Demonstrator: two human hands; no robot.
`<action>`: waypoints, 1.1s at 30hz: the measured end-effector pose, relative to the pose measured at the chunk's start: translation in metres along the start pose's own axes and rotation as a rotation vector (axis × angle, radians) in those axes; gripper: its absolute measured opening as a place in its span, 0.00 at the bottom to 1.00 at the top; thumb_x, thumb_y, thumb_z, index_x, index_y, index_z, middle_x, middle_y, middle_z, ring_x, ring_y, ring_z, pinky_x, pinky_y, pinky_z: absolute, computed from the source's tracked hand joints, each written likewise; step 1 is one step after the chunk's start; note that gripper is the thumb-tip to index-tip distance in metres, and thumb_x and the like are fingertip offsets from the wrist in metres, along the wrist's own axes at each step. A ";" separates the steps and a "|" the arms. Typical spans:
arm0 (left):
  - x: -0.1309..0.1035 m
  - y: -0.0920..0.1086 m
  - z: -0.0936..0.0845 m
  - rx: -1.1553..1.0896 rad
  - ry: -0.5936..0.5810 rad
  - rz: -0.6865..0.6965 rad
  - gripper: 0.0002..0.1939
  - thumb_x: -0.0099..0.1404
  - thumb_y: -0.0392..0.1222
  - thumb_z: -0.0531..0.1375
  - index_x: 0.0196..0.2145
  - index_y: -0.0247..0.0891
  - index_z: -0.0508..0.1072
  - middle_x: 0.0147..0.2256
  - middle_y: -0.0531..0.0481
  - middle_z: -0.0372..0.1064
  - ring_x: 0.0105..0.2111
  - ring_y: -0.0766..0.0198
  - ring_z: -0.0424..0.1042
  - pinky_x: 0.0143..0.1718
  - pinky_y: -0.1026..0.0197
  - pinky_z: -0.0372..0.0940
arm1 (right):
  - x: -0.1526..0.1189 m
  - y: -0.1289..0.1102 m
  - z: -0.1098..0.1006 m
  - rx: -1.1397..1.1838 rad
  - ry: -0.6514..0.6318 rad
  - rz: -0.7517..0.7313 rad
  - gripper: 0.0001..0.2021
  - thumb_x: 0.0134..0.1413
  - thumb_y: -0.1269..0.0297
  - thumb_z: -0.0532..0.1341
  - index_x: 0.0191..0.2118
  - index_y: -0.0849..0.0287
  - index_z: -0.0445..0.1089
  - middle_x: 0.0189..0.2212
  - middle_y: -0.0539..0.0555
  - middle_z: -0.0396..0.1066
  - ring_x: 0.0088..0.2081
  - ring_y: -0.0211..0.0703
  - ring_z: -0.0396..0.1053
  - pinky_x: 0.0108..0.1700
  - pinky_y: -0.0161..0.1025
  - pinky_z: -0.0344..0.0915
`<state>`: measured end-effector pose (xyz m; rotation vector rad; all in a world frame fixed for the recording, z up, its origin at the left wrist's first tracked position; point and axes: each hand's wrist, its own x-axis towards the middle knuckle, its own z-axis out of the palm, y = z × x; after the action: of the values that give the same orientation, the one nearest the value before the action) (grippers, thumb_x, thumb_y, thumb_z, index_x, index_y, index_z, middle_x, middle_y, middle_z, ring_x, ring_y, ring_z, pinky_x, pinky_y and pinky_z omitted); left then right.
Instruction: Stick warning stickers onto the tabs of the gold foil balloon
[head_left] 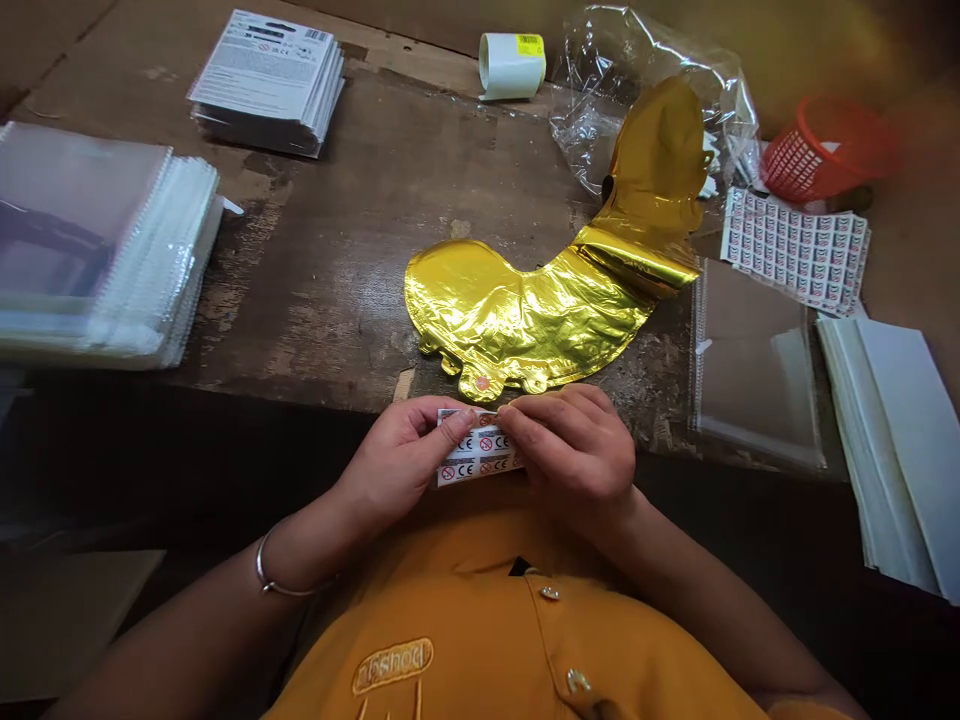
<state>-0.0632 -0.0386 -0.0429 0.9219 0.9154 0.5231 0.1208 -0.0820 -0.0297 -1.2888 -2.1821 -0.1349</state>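
Observation:
A small sheet of CE-marked stickers (480, 460) is held just in front of the table's front edge. My left hand (409, 455) grips its left side, thumb on top. At its upper right, my right hand (574, 440) pinches the edge between thumb and forefinger. Right beyond my hands lies a flat gold foil balloon (525, 310), curved, with its upper part folded over. Small tabs line its near edge, and a small round sticker (482, 384) shows on one of them.
Clear sleeves (90, 250) are stacked at left, printed cards (262, 80) behind. A label roll (512, 66), clear plastic bag (585, 100) and red basket (840, 150) stand at the back. At right lie a sticker sheet (796, 250), clear sleeve (757, 360) and white strips (900, 430).

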 end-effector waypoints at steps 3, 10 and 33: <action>-0.001 -0.001 0.001 -0.037 0.022 -0.034 0.20 0.56 0.57 0.64 0.31 0.34 0.76 0.28 0.50 0.72 0.28 0.66 0.67 0.30 0.63 0.64 | -0.003 0.004 0.003 0.017 0.036 -0.059 0.11 0.56 0.73 0.61 0.42 0.51 0.72 0.37 0.51 0.76 0.35 0.40 0.72 0.40 0.41 0.63; 0.001 -0.008 0.002 -0.117 0.036 -0.087 0.20 0.55 0.57 0.65 0.29 0.34 0.74 0.24 0.52 0.68 0.26 0.66 0.66 0.30 0.63 0.63 | 0.002 0.008 0.000 -0.011 0.029 -0.229 0.11 0.57 0.74 0.58 0.38 0.50 0.73 0.36 0.50 0.76 0.37 0.41 0.69 0.39 0.41 0.65; 0.000 -0.005 0.004 -0.059 0.066 0.000 0.19 0.59 0.55 0.63 0.30 0.32 0.76 0.26 0.51 0.70 0.26 0.68 0.64 0.29 0.65 0.61 | -0.001 0.000 0.002 -0.097 0.044 -0.170 0.07 0.58 0.72 0.59 0.41 0.58 0.71 0.38 0.55 0.77 0.37 0.45 0.68 0.39 0.43 0.63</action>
<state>-0.0595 -0.0434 -0.0458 0.8549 0.9544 0.5805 0.1200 -0.0826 -0.0320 -1.1383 -2.2693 -0.3370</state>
